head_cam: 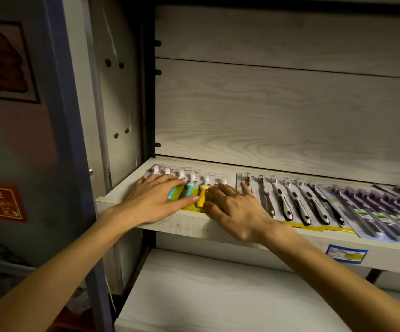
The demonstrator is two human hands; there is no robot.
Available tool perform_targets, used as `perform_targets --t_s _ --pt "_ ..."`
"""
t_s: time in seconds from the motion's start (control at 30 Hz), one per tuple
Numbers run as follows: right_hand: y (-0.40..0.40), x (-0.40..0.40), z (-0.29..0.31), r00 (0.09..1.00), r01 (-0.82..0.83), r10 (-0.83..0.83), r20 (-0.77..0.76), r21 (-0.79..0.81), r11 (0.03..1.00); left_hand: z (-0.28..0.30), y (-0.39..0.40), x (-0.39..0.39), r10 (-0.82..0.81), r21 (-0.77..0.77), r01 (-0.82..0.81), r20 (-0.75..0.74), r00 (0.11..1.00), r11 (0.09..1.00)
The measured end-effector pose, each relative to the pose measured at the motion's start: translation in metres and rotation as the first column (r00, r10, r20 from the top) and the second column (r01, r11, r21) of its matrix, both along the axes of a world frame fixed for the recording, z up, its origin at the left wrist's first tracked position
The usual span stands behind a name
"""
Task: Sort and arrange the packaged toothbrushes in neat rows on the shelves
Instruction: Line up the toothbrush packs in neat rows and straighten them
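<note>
A row of small packaged toothbrushes (195, 185) with white heads and teal and yellow handles lies at the left end of the shelf (189, 224), packs overlapping side by side, heads toward the back wall. The left hand (157, 200) lies flat on the left part of this row, fingers straight and spread across the packs, thumb stretched along the front toward the yellow handle; it presses on them without curling round any. The right hand (236, 207) lies flat on the right part of the same row, fingers extended toward the back, its outer finger reaching the edge of the next group; it too grips nothing.

Just to the right sits a row of larger packs with black and white toothbrushes (295, 202), overlapping and slanting slightly, with yellow card ends at the shelf's front edge. Further right come packs of purple toothbrushes (374, 212), running out of view.

A blue and yellow price label (347, 253) is stuck on the shelf's front edge below them. A lower shelf (206, 295) of pale wood grain lies beneath. On the left, a grey door (14, 140) carries a red sticker (0, 201).
</note>
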State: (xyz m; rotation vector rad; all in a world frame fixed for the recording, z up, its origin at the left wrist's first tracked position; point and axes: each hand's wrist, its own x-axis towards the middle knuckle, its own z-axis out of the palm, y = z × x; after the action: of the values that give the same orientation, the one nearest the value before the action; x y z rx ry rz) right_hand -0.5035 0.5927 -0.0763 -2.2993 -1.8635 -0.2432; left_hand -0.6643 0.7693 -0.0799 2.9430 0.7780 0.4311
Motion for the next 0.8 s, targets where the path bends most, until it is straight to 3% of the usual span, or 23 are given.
perform_targets --t_s 0.17,0.3,0.47,0.8 --pt "-0.003 0.0 0.003 0.998 0.026 -0.025 -0.05 0.022 0.999 0.002 -0.003 0.001 0.025 -0.041 -0.024 0.023 0.999 0.999" --pt "-0.012 0.002 0.008 0.995 0.081 -0.084 0.06 0.052 0.995 0.006 -0.014 0.005 0.03 -0.004 -0.029 0.114 0.993 1.0" --pt "-0.018 0.001 0.011 0.996 0.072 -0.074 0.048 0.04 0.997 0.008 -0.034 0.022 0.011 -0.051 -0.01 0.033 0.999 0.999" --pt "-0.02 0.005 0.002 0.996 0.044 -0.047 0.07 0.05 0.998 -0.001 -0.029 0.027 0.004 -0.057 0.006 0.171 0.985 0.998"
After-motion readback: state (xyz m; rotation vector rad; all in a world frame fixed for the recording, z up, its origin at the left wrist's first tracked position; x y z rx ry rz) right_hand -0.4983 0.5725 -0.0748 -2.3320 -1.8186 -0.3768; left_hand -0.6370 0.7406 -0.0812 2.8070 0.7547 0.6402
